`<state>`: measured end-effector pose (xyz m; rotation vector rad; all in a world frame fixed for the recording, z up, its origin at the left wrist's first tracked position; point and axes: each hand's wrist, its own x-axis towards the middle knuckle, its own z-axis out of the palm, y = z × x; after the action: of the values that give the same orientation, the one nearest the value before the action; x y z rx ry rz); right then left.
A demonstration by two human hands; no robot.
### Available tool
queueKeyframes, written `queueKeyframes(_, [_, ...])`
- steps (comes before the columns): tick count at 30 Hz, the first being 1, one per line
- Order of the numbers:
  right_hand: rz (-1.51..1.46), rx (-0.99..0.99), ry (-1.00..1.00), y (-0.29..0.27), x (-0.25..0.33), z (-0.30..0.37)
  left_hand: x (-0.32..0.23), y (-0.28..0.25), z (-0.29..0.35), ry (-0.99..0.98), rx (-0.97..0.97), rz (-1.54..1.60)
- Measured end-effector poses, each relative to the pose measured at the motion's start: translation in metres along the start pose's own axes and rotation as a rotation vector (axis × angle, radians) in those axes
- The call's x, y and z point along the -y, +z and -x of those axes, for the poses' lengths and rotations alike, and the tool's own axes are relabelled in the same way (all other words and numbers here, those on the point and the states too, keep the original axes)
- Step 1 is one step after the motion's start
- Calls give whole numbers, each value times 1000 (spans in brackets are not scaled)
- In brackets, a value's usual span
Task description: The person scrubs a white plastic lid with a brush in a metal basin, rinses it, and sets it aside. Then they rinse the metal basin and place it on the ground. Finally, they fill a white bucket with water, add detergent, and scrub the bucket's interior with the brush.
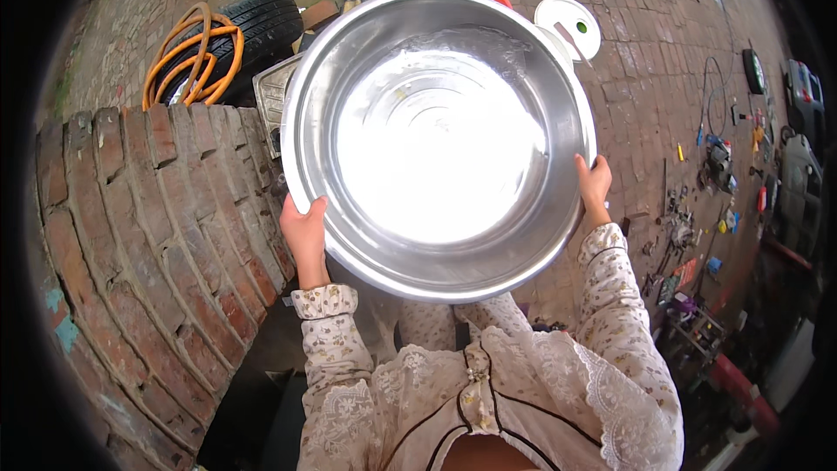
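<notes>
Carrying step, by the look of it: large steel basin [440, 135] held out in front of the chest, above brick paving [645, 79] beside a low brick wall [148, 210]. Left hand [305, 231] clamped on the near-left rim, right hand [595, 185] on the right rim, thumbs over the edge. Mouth facing up, round, no long axis; shallow water inside. Next move calling for level, even carrying to avoid slopping.
</notes>
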<state>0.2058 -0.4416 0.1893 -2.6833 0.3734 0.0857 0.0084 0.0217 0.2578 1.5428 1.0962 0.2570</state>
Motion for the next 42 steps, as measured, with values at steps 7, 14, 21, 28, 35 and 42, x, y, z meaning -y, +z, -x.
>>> queueKeyframes(7, [-400, -164, -46, 57, 69, 2, -34, -48, -49, 238, -86, -20])
queueKeyframes(14, [-265, -259, -350, -56, 149, -72, 22, -3, -84, 115, -41, 332])
queueKeyframes(21, [-122, -184, -574, -175, 207, -73, 91, 69, -48, -138, 121, 501])
queueKeyframes(28, [-65, 137, -743, -179, 299, -49, 168, 90, -20, -240, 214, 25])
queueKeyframes(35, [8, 361, -1029, -111, 452, 16, 215, 68, -8, -177, 355, 65])
queueKeyframes(42, [836, 305, -1518, -53, 615, 137, 198, 85, 27, -301, 472, 505])
